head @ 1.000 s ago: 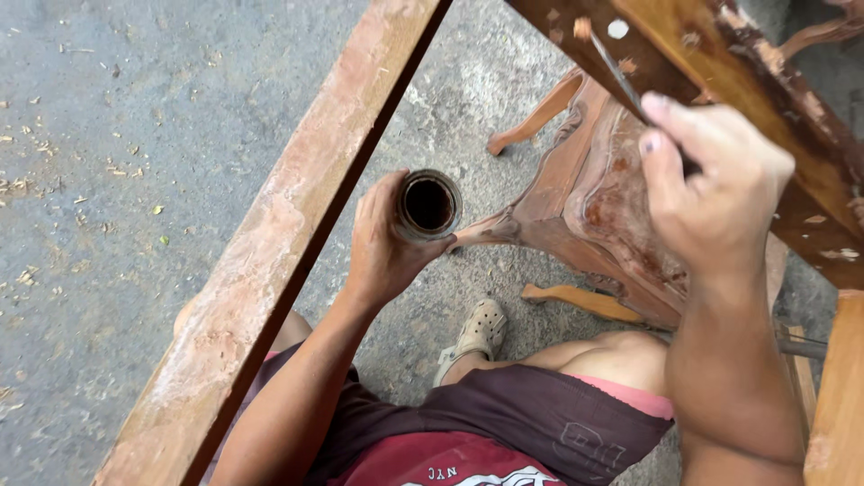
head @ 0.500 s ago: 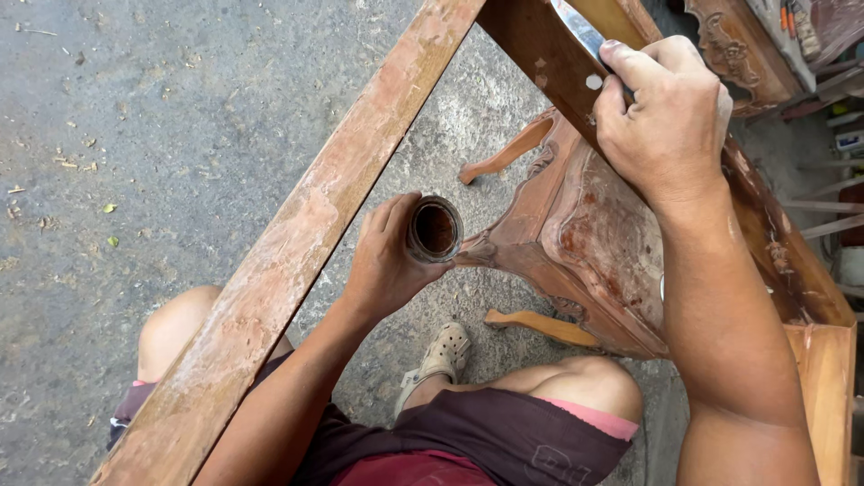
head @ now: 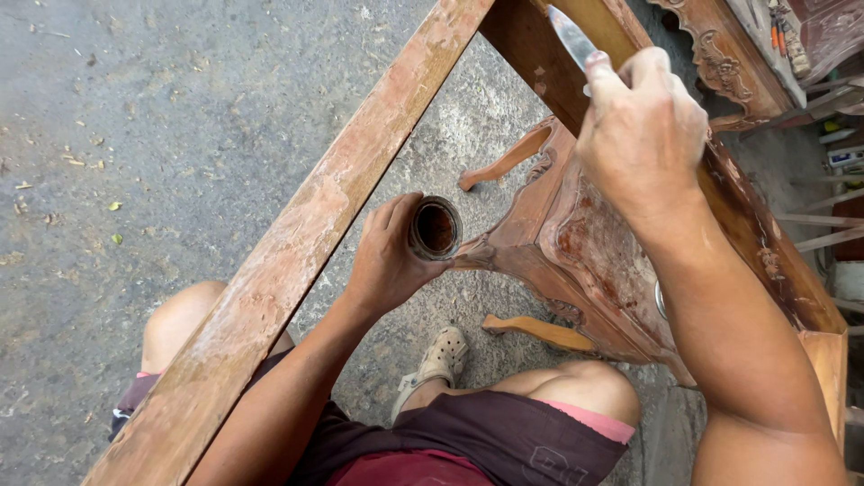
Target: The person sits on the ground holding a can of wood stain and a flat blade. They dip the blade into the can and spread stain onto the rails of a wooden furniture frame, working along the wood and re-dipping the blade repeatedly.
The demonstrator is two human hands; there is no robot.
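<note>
Your left hand (head: 387, 261) wraps small round can (head: 436, 229), held beside long wooden rail (head: 333, 216). Your right hand (head: 641, 135) pinches metal blade (head: 571, 36) against dark frame board (head: 531, 54), above carved stool (head: 585, 252).

Wooden frame (head: 297, 261) spans diagonally; can (head: 436, 229) lies right of it, carved stool (head: 585, 252) further right, on the ground (head: 135, 117).
</note>
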